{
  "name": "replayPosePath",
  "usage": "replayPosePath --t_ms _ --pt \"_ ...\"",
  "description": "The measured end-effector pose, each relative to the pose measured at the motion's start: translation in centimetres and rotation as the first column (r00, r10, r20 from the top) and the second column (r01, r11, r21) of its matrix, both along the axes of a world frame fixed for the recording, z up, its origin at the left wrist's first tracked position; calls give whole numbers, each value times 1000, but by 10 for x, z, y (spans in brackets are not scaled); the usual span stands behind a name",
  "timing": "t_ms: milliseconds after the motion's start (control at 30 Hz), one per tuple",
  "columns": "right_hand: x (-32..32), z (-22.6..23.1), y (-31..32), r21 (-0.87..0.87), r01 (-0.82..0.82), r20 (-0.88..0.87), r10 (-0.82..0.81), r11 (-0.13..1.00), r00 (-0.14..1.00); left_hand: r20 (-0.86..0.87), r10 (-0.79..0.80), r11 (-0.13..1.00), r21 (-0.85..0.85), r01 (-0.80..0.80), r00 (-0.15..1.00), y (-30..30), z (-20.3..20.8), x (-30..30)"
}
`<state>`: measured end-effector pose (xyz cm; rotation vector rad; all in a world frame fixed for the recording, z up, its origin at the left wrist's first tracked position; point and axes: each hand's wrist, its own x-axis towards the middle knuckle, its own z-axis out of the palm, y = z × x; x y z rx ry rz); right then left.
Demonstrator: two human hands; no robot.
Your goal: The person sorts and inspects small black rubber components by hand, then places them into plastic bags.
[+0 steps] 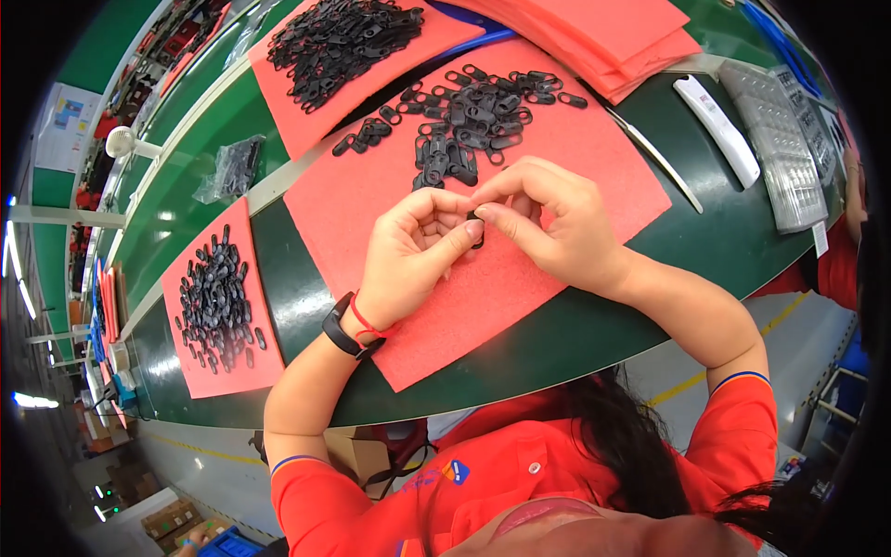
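Observation:
My left hand (416,251) and my right hand (561,223) meet over a pink foam sheet (455,325). Thumbs and fingertips of both pinch a small black plastic part (478,239); the fingers cover most of it. Just beyond the hands lies a loose heap of black plastic parts with oval ring ends (473,116). A dark band sits on my left wrist, beside a red cord.
More black parts are piled on a far-left pink sheet (302,130) and on a smaller left one (237,376). Stacked pink sheets (631,46), a white-handled tool (716,130), a thin white stick (664,167) and clear plastic trays (775,148) lie far right. A plastic bag (232,172) rests at left.

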<state>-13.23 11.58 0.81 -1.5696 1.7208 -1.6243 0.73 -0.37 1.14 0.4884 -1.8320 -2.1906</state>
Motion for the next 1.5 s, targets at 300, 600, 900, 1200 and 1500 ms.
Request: replayPosePath --t_ms 300,600,900,1200,1500 --pt "5 -4 4 47 28 70 -31 999 997 -3 96 994 -48 -96 995 3 -13 0" --pt "0 -8 -1 83 30 -28 -27 996 999 -100 191 968 -144 -204 977 5 -12 -2" --pt "0 -7 -1 273 -167 400 46 947 915 -104 229 957 -160 -244 968 7 -13 -5" --pt "3 -9 -2 246 -88 371 -10 965 928 -168 202 952 -198 -233 965 9 -17 -5" --pt "6 -8 -4 237 -64 386 -34 969 922 -196 208 945 -214 -249 958 8 -19 -5"
